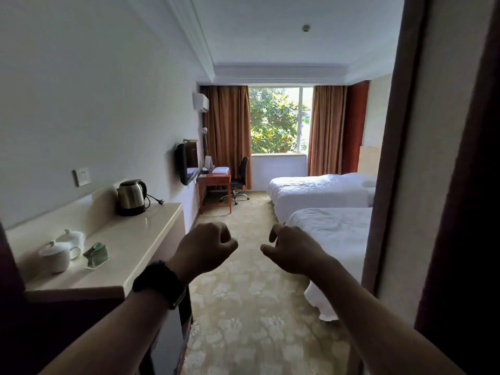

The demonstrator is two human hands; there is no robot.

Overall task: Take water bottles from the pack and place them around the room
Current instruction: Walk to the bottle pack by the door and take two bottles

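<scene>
Left hand (204, 249) curling into an empty fist, right hand (290, 251) hanging loosely curled, fingers (273, 234) gripping nothing, kettle (131, 197) standing on bench (130, 239)

I saw a beige flowered carpet (251, 301), orange-brown curtains (228, 136), white beds (332, 228) and a black watch (159, 282).

Two hands: left hand (206, 246), right hand (290, 250). One watch (159, 282). Two beds: near bed (332, 231), far bed (322, 189). One kettle (131, 197). Two lidded cups: front cup (55, 256), back cup (72, 240). One desk (215, 182), one chair (239, 180), one TV (185, 162), one window (280, 120).
</scene>
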